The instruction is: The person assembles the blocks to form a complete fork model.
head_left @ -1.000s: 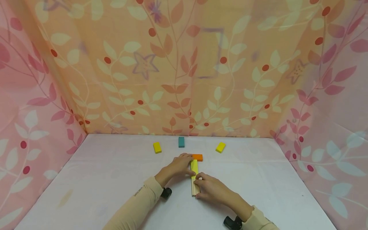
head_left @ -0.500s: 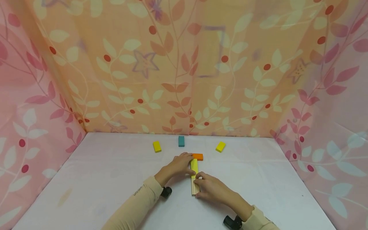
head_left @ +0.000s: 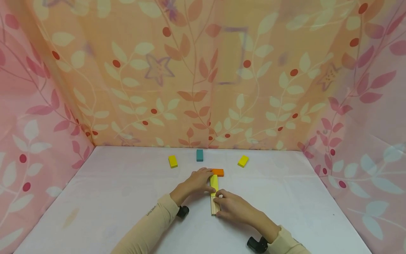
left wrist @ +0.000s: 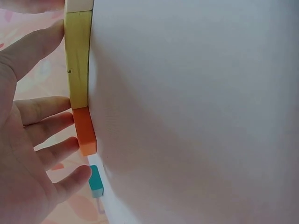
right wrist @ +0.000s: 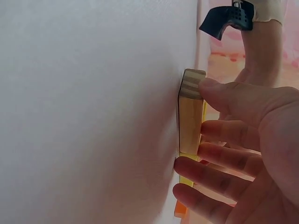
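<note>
A plain wooden block [head_left: 214, 206], a yellow block [head_left: 214, 183] and an orange block [head_left: 217, 172] lie end to end on the white table, the orange one crosswise at the far end. My left hand [head_left: 197, 181] is beside the yellow block, its fingers extended. In the left wrist view, thumb and index fingertip touch that block near its two ends, with other fingertips by the orange block [left wrist: 84, 131]. My right hand [head_left: 236, 208] holds the plain block between its thumb at the near end and its bent fingers toward the yellow one.
Farther back stand a teal block [head_left: 199, 155] in the middle, a yellow block at left [head_left: 172, 161] and another at right [head_left: 243, 161]. Leaf-patterned curtains [head_left: 190, 70] enclose the white table [head_left: 127, 190] at the back and sides. Each wrist wears a black camera.
The whole head view has shifted very slightly upward. Both hands stay in place on the row of blocks, and no block has visibly moved.
</note>
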A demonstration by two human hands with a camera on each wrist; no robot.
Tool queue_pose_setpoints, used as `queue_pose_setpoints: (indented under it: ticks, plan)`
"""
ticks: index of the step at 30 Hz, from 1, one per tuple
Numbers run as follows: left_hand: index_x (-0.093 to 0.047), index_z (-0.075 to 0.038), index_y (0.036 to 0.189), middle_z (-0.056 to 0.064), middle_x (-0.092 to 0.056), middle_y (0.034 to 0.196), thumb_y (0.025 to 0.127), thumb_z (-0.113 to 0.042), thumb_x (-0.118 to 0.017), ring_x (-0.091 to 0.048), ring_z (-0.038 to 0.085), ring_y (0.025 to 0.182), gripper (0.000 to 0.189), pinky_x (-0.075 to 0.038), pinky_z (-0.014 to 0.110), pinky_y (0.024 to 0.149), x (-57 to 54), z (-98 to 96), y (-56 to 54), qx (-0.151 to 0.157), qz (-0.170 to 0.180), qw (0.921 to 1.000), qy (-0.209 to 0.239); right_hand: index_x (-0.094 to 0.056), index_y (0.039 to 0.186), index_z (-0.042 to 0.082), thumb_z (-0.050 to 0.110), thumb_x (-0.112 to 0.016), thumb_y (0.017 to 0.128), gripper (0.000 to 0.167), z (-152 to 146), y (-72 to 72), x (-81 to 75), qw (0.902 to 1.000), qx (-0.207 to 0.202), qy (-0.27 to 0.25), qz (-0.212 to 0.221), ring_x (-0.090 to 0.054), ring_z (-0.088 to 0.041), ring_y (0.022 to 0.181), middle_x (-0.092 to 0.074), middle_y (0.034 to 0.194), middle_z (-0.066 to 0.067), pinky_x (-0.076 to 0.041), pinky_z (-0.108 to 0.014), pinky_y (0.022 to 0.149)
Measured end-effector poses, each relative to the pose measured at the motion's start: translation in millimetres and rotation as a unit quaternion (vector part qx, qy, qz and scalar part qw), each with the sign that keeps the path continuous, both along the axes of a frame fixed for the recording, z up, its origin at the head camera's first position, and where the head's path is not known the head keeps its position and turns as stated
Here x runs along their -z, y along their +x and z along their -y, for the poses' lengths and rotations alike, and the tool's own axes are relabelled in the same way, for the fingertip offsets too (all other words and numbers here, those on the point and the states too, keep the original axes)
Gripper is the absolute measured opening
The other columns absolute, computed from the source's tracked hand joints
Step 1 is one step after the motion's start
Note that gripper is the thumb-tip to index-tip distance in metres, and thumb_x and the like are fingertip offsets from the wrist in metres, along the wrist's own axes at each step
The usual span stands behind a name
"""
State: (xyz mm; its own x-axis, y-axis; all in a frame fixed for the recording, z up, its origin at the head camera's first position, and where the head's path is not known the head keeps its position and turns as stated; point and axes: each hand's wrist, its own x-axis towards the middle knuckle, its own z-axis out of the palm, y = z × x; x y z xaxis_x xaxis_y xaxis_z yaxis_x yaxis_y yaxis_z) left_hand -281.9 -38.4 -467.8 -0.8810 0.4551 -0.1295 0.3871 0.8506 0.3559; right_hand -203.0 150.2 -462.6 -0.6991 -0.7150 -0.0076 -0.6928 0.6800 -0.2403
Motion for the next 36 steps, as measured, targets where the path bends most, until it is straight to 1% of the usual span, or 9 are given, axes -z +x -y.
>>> queue_pose_setpoints:
  ticks: [5,8,13,18,20,25,27,33,36]
  plan:
    - [-0.054,-0.010,0.138,0.006,-0.049,0.149,0.080,-0.046,-0.077,-0.040,0.027,0.140,0.072,-0.036,0.053,0.111,-0.7,-0.4,1.2,0.000,-0.001,1.0000,0.001,-0.068,0.120,0.009,0.033,-0.073,0.087,0.041,-0.5,0.3,1.0,1.0000,0.001,-0.004,-0.001,-0.060,-0.009,0.098,-0.058,0.123,-0.002,-0.055,-0.027,0.084]
    - [-0.054,-0.010,0.138,0.006,-0.049,0.149,0.080,-0.046,-0.076,-0.040,0.027,0.140,0.072,-0.037,0.053,0.111,-1.4,-0.5,2.1,0.002,-0.003,1.0000,-0.002,-0.068,0.120,0.010,0.035,-0.072,0.087,0.041,-1.6,-0.5,1.7,0.9999,0.004,-0.009,0.008,-0.060,-0.009,0.098,-0.058,0.124,-0.001,-0.054,-0.027,0.085]
    - [-0.055,-0.010,0.137,0.007,-0.048,0.149,0.081,-0.047,-0.076,-0.040,0.027,0.139,0.071,-0.037,0.052,0.111,-0.9,-0.2,2.7,0.006,-0.006,1.0000,-0.002,-0.067,0.121,0.013,0.038,-0.071,0.088,0.042,-4.9,-3.2,1.6,0.9987,0.015,-0.029,0.040,-0.059,-0.008,0.098,-0.057,0.125,0.000,-0.054,-0.028,0.086]
    - [-0.057,-0.009,0.135,0.007,-0.048,0.149,0.082,-0.047,-0.075,-0.041,0.026,0.139,0.068,-0.038,0.051,0.111,0.6,-0.1,3.6,0.010,-0.008,0.9999,0.001,-0.068,0.118,0.016,0.036,-0.072,0.087,0.037,-9.5,-7.8,0.0,0.9949,0.028,-0.057,0.078,-0.055,-0.005,0.090,-0.057,0.123,0.001,-0.050,-0.023,0.077]
    - [-0.057,-0.009,0.135,0.007,-0.049,0.148,0.082,-0.046,-0.075,-0.041,0.026,0.139,0.067,-0.038,0.051,0.110,0.9,-0.3,4.5,0.015,-0.011,0.9998,-0.001,-0.068,0.117,0.017,0.034,-0.072,0.087,0.035,-11.2,-9.6,-1.7,0.9934,0.031,-0.063,0.090,-0.054,-0.006,0.089,-0.058,0.122,0.001,-0.050,-0.023,0.076]
    - [-0.056,-0.009,0.135,0.007,-0.050,0.147,0.083,-0.045,-0.075,-0.043,0.025,0.137,0.066,-0.037,0.052,0.111,-0.8,-1.1,9.4,0.020,-0.009,0.9998,0.000,-0.069,0.117,0.015,0.030,-0.071,0.089,0.033,-17.2,-14.4,-4.3,0.9925,0.031,-0.080,0.087,-0.060,-0.011,0.099,-0.060,0.118,0.003,-0.054,-0.031,0.085]
    - [-0.056,-0.010,0.136,0.006,-0.050,0.146,0.082,-0.045,-0.076,-0.044,0.025,0.137,0.068,-0.037,0.051,0.111,-1.5,-1.4,11.8,0.021,-0.007,0.9997,-0.003,-0.068,0.118,0.013,0.030,-0.070,0.089,0.033,-20.4,-16.8,-4.8,0.9920,0.032,-0.088,0.084,-0.061,-0.014,0.101,-0.059,0.118,0.003,-0.054,-0.032,0.086]
    - [-0.053,-0.011,0.139,0.006,-0.048,0.148,0.079,-0.048,-0.077,-0.043,0.024,0.137,0.075,-0.038,0.049,0.111,-4.4,-2.3,17.3,0.029,0.004,0.9994,-0.021,-0.068,0.117,0.010,0.030,-0.069,0.090,0.034,-29.2,-26.5,-11.0,0.9848,0.057,-0.120,0.112,-0.061,-0.020,0.102,-0.060,0.118,0.001,-0.055,-0.039,0.087]
    - [-0.052,-0.012,0.141,0.005,-0.047,0.149,0.079,-0.050,-0.076,-0.042,0.024,0.138,0.076,-0.037,0.048,0.112,-5.1,-2.7,18.1,0.030,0.006,0.9991,-0.029,-0.068,0.118,0.009,0.030,-0.068,0.091,0.034,-33.9,-33.3,-13.6,0.9813,0.072,-0.131,0.121,-0.060,-0.022,0.106,-0.060,0.119,-0.001,-0.054,-0.043,0.089]
